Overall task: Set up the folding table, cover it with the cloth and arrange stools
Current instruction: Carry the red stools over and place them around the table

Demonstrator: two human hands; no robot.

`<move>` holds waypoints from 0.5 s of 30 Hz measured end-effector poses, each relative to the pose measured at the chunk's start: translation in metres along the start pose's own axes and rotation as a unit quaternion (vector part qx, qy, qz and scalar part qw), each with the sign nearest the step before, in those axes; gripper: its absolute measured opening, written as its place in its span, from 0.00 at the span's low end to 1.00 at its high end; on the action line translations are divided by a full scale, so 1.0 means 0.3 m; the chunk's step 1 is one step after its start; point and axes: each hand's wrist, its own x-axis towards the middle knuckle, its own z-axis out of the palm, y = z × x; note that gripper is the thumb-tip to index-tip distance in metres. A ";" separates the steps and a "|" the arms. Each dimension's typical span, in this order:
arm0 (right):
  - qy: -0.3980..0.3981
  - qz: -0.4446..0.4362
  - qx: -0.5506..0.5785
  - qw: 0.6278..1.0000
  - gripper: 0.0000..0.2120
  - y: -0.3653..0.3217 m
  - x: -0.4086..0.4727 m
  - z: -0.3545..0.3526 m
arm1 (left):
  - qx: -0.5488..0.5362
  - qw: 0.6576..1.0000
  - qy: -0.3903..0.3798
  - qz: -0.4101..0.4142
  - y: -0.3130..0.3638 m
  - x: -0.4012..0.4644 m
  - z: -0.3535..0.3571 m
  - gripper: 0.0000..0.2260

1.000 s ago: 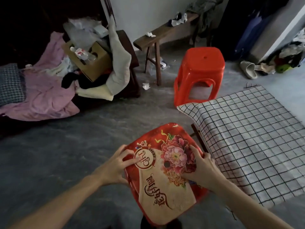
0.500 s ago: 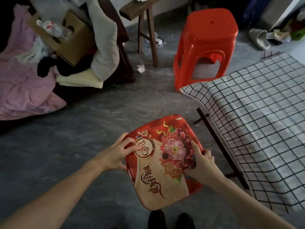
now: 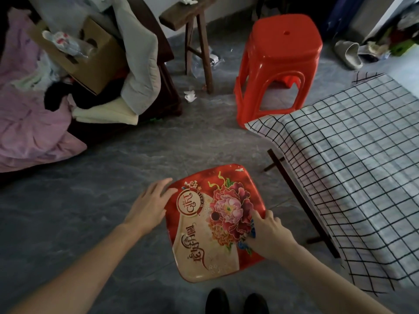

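A red stool with a flower-printed seat (image 3: 213,223) stands low in front of me, seen from above. My left hand (image 3: 148,208) lies against its left edge with fingers stretched out and apart, not gripping. My right hand (image 3: 268,233) holds the seat's right edge, fingers on top of the print. The folding table stands at the right under a white cloth with black checks (image 3: 353,173); its dark legs (image 3: 294,191) show below the cloth's hanging edge. A plain red plastic stool (image 3: 281,64) stands on the floor beyond the table's far corner.
A wooden bench (image 3: 197,30) stands behind the plain stool. A cardboard box (image 3: 90,62), piled clothes and pink bedding (image 3: 29,123) fill the left. A slipper (image 3: 349,53) lies at the back right. My black shoes (image 3: 235,302) are just below the printed stool. Grey floor lies between.
The printed stool has gone lower and farther from me. My left hand's thumb has come off the seat and its fingers have spread. The view has tilted down.
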 end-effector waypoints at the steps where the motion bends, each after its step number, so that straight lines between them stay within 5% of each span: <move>1: 0.008 0.001 -0.001 1.000 0.34 -0.020 -0.015 -0.017 | -0.017 1.000 -0.009 0.006 0.024 0.005 -0.033 0.30; 10: 0.151 -0.031 -0.002 0.988 0.21 -0.107 -0.378 -0.355 | -0.060 0.991 0.006 0.116 0.333 -0.041 -0.506 0.21; 15: 0.236 0.012 0.019 0.972 0.24 0.010 -0.716 -0.516 | -0.021 0.982 0.024 0.189 0.550 -0.114 -0.820 0.21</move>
